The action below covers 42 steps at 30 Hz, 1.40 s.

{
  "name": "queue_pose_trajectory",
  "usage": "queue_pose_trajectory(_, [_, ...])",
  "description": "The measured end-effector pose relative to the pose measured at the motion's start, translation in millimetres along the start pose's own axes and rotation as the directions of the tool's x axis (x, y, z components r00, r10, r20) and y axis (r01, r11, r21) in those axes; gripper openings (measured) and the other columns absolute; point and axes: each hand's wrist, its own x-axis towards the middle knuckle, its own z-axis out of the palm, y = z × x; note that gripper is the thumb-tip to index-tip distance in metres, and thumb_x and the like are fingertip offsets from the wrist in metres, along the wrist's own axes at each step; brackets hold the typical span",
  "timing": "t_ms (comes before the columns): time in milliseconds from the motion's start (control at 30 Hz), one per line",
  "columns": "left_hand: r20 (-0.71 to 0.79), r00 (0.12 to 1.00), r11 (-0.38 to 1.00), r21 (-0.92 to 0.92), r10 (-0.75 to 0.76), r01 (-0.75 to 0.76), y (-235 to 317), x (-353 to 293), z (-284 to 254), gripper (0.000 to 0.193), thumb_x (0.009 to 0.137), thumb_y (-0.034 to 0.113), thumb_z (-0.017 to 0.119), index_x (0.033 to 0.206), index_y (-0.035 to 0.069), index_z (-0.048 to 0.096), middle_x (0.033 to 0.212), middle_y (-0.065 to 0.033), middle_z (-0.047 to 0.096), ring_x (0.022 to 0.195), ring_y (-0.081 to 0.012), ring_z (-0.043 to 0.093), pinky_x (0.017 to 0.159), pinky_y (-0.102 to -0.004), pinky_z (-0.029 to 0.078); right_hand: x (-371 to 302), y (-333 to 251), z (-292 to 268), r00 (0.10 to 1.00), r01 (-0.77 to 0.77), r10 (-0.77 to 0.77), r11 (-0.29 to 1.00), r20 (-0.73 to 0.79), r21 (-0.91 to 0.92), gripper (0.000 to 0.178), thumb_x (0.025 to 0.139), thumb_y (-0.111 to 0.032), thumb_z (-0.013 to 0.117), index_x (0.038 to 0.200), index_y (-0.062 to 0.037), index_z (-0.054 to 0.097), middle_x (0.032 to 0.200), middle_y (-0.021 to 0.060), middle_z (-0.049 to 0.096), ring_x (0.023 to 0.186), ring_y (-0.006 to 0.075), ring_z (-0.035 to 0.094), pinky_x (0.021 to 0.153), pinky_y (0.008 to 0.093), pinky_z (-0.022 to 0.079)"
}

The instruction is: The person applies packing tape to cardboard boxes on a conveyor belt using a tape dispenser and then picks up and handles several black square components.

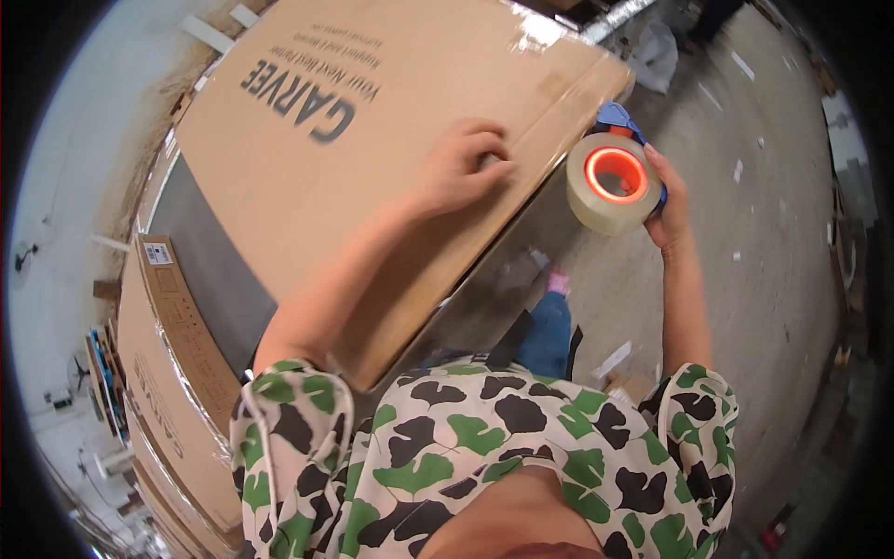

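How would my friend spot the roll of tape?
Start at the big cardboard box and go to its right edge. Just past it, the right hand holds a blue dispenser with the roll of tape. It's the fat, pale ring with a bright orange middle, unlike the blue dispenser and brown box.

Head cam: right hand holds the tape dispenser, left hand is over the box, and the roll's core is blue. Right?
Core colour is wrong: the head view shows the core orange. The rest holds: right hand on the tape dispenser, left hand over the box.
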Motion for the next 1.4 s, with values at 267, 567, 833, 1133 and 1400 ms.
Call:
queue_pose_trajectory(267, [-0.035,0.990,0.938,0.328,0.134,-0.115,7,-185,-107,0.026,0.084,0.016,0.066,0.107,0.004,0.064,0.114,-0.0140,0.062,0.115,-0.0272,0.053,0.092,-0.0355,0.045,-220,168,112,0.981,0.165,-0.179,0.973,-0.073,-0.158,0.038,0.090,-0.033,0.056,0.104,0.0016,0.063,0.098,0.0081,0.066,0.090,0.0121,0.061,0.080,0.0270,0.048])
queue_pose_trajectory(567, [-0.119,0.984,0.946,0.312,0.133,-0.091,3,-183,-104,0.019,0.083,0.019,0.066,0.096,0.005,0.066,0.101,-0.0092,0.065,0.095,-0.0261,0.058,0.082,-0.0337,0.047,-372,261,214,0.933,-0.094,0.165,0.970,0.319,-0.225,0.062,0.084,-0.027,0.070,0.126,0.0119,0.047,0.106,0.0094,0.063,0.094,0.0092,0.055,0.086,0.0247,0.045])
queue_pose_trajectory(833, [0.348,0.883,0.882,0.238,0.315,-0.408,98,-176,-92,0.025,0.082,0.022,0.068,0.099,0.005,0.063,0.105,-0.0104,0.063,0.104,-0.0279,0.058,0.088,-0.0367,0.046,-272,280,272,0.951,-0.147,0.074,0.962,0.301,0.228,0.035,0.086,-0.021,0.062,0.109,0.0049,0.061,0.099,0.0030,0.063,0.092,0.0099,0.054,0.084,0.0259,0.043])
queue_pose_trajectory(1133, [0.900,0.274,0.513,0.067,0.338,-0.855,81,-198,-104,0.065,0.064,0.032,0.076,0.119,0.005,0.055,0.133,-0.0117,0.047,0.135,-0.0273,0.032,0.111,-0.0429,0.025,-302,301,157,0.912,-0.257,0.252,0.966,0.325,-0.029,0.042,0.079,-0.022,0.068,0.113,0.0024,0.063,0.110,0.0095,0.064,0.096,0.0126,0.059,0.088,0.0271,0.045])
queue_pose_trajectory(1400, [0.741,0.510,0.740,0.026,0.437,-0.672,68,-199,-101,0.102,0.049,0.021,0.079,0.139,0.006,0.034,0.144,-0.0145,0.034,0.136,-0.0327,0.028,0.113,-0.0432,0.024,-276,313,115,0.951,0.310,-0.308,0.949,-0.040,0.060,0.041,0.085,-0.026,0.057,0.113,0.0040,0.061,0.107,0.0114,0.064,0.096,0.0153,0.061,0.089,0.0295,0.047])
